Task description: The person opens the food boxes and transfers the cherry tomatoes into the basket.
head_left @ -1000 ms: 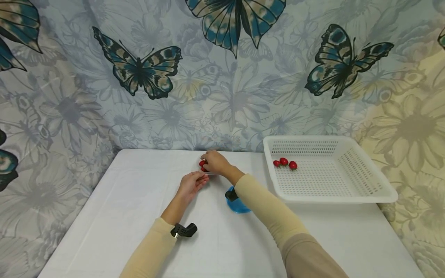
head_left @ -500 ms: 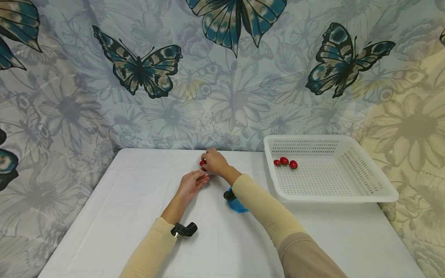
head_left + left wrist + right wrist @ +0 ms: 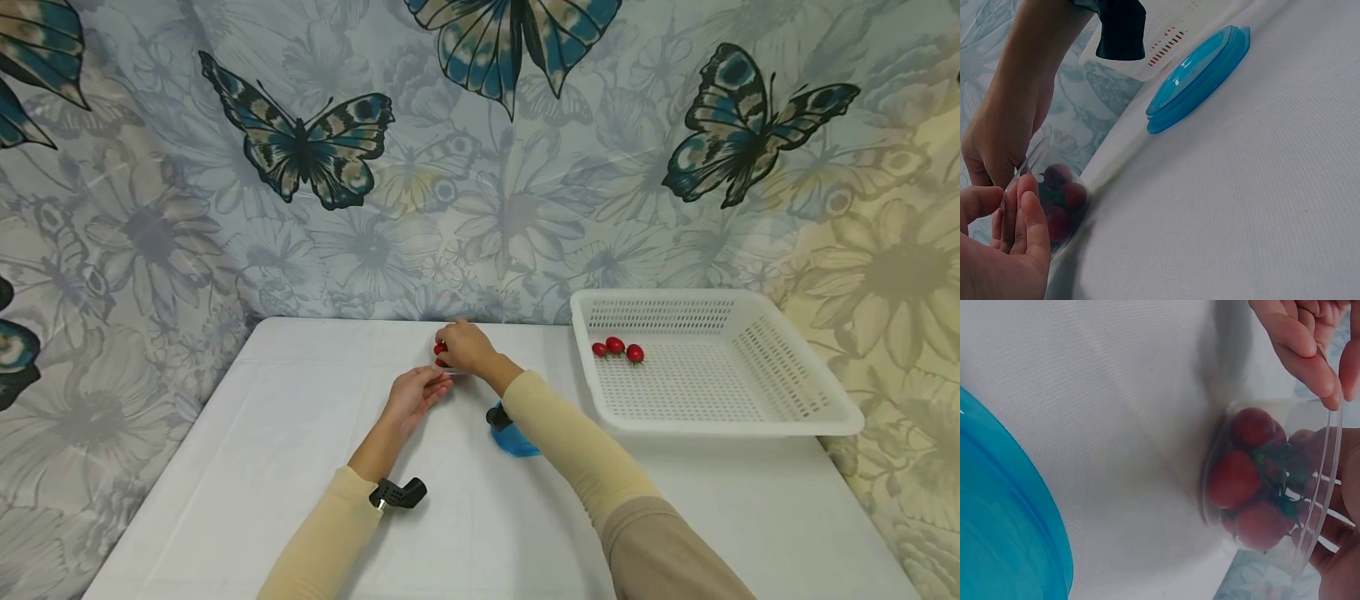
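Note:
A clear plastic tub [image 3: 1282, 415] holding several small red tomatoes [image 3: 1235, 478] with green stems stands near the table's far edge. With thumb and fingertips my left hand [image 3: 411, 402] pinches the near side of its rim. My right hand [image 3: 468, 348] reaches over the far side, its fingers curled down into the tub among the tomatoes. Whether those fingers hold a tomato is hidden. In the left wrist view, the tub's tomatoes [image 3: 1059, 222] show behind my left fingertips [image 3: 1034, 212]. A round blue lid [image 3: 1200, 81] lies on the table under my right forearm.
A white perforated plastic basket [image 3: 720, 425] stands at the back right, with three small red tomatoes [image 3: 634, 354] at its left side. White cloth covers the table [image 3: 285, 417]. A butterfly-patterned cloth [image 3: 517, 208] hangs right behind the table's far edge.
Both hands stay at the tub. My right hand and forearm shift only slightly over it, and the left hand keeps its hold on the rim. The basket's tomatoes stay in place.

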Demonstrator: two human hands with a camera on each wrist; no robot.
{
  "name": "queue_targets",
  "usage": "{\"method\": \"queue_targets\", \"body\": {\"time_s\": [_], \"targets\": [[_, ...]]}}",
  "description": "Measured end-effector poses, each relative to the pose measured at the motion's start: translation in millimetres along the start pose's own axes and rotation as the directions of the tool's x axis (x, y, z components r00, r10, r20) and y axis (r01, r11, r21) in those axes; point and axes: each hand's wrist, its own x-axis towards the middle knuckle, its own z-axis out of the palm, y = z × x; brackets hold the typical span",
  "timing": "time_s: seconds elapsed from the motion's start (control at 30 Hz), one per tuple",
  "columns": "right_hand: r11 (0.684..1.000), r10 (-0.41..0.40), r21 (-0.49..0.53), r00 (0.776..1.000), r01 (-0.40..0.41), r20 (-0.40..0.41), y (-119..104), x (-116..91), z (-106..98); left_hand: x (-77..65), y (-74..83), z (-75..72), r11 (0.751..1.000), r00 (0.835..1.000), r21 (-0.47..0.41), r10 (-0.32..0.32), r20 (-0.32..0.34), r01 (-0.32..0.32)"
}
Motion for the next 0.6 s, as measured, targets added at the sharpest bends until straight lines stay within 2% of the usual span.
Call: {"method": "queue_targets", "body": {"time_s": [0.27,0.6], "targets": [[0.999,0.005,0.041,1.000,-0.005,0.015,0.4,-1.2,-1.5,-0.1,0.4,0.0,1.000,1.000,0.001,0.001,0.011,-0.001],[0.992,-0.015,0.126,0.999,0.019,-0.034,6.1,-0.9,-5.1,-0.8,-0.2,-0.1,1.000,1.000,-0.003,0.005,0.011,-0.005]]}}
